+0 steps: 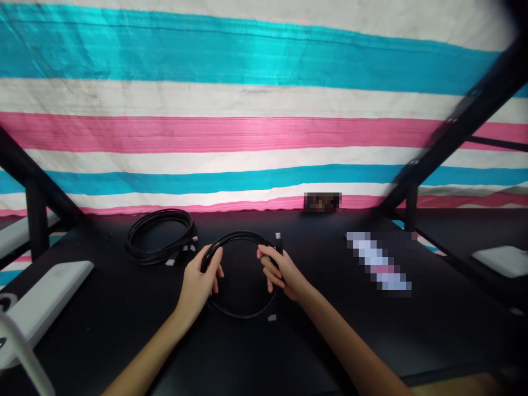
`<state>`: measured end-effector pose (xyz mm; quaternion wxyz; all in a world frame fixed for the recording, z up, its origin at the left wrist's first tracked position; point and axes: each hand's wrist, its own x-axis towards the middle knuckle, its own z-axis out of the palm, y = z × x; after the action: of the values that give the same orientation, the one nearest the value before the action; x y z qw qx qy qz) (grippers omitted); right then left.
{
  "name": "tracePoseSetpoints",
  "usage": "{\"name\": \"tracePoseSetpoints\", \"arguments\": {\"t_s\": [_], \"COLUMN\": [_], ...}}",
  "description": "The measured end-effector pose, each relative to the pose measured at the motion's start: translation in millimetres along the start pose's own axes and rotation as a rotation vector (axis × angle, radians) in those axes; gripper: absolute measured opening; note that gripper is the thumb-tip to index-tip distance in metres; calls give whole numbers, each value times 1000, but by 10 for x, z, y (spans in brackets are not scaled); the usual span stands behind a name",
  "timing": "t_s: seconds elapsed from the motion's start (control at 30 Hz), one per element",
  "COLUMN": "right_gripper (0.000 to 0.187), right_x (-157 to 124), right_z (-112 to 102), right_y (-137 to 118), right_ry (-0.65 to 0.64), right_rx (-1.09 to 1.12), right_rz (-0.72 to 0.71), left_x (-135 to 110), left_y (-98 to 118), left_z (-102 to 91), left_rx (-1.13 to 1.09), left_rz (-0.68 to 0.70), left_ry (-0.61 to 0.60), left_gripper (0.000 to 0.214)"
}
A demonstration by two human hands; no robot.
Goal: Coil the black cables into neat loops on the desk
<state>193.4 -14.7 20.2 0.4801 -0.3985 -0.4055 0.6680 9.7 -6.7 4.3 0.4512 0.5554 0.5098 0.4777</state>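
Observation:
A coiled black cable [243, 235] forms a loop in front of me, its lower part close to the black tabletop. My left hand [205, 273] is closed around the left side of the coil, thumb on top. On the opposite side my right hand [284, 269] grips the coil, fingers curled inward. A cable plug [278, 237] with a pale metal tip sticks up above the right hand. Another pale connector end [271, 318] lies by the coil's lower right. To the left rests a second coiled black cable [160, 237] with several pale connector ends beside it.
A long white box-like device [49, 302] lies at the left, with a pale curved stand [27, 352] before it. Black metal frame bars [437, 148] slant up on both sides. A blurred strip [379, 261] lies right, a blurred dark item [322, 202] at the back. Striped sheeting [247, 132] hangs behind.

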Motion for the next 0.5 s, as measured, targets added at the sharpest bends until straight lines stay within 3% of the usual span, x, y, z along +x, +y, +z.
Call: {"name": "tracePoseSetpoints", "arguments": {"t_s": [0.13, 0.27, 0.5], "right_gripper": [26, 42, 56], "right_x": [-3, -12, -5], "right_z": [14, 37, -1], "right_y": [0, -3, -53], "right_ry": [43, 74, 86], "right_rx": [-50, -45, 5], "right_rz": [0, 33, 71], "left_x": [6, 25, 5], "left_y": [-15, 7, 112], "left_z": [-5, -16, -9], "left_rx": [-82, -271, -600], "left_rz": [-66, -222, -353], "left_ry": [-28, -114, -261], "left_gripper": [47, 53, 38]}}
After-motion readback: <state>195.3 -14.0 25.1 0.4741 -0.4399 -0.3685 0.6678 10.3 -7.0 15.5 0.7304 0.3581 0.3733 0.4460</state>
